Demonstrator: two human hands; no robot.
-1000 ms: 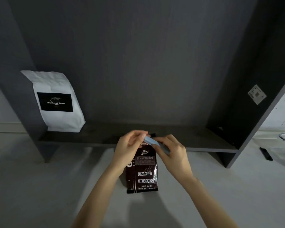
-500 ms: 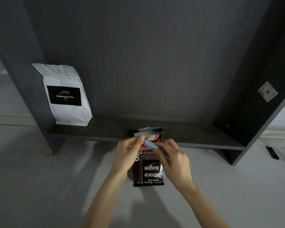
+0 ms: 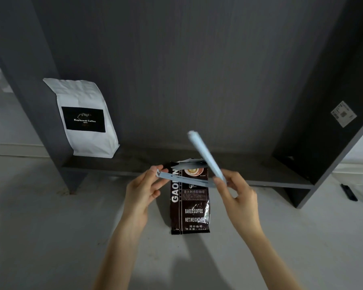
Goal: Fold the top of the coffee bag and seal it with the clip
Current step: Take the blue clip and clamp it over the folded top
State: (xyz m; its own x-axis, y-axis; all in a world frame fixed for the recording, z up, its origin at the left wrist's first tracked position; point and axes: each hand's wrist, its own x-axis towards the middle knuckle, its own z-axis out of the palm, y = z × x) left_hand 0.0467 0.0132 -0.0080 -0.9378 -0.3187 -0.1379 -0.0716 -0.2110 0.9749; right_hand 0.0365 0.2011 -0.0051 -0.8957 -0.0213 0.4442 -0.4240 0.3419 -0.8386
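Observation:
A dark brown coffee bag [image 3: 190,208] stands upright on the pale counter, its torn silvery top edge open. A long light-blue clip [image 3: 205,158] is spread open in a V in front of the bag's upper part. My left hand [image 3: 143,191] pinches the free end of the lower bar, left of the bag. My right hand [image 3: 237,195] grips the clip at its hinge, right of the bag, and the upper bar sticks up and to the left from there. The lower bar crosses the bag's front just below the top.
A white coffee bag [image 3: 84,118] with a black label stands on the dark shelf [image 3: 260,174] at the left. The shelf's side panels rise on both sides. A black pen-like object [image 3: 348,191] lies on the counter at the far right.
The clip was shut and held close between both hands; now it is spread open, my hands have moved apart, and the bag's torn top shows.

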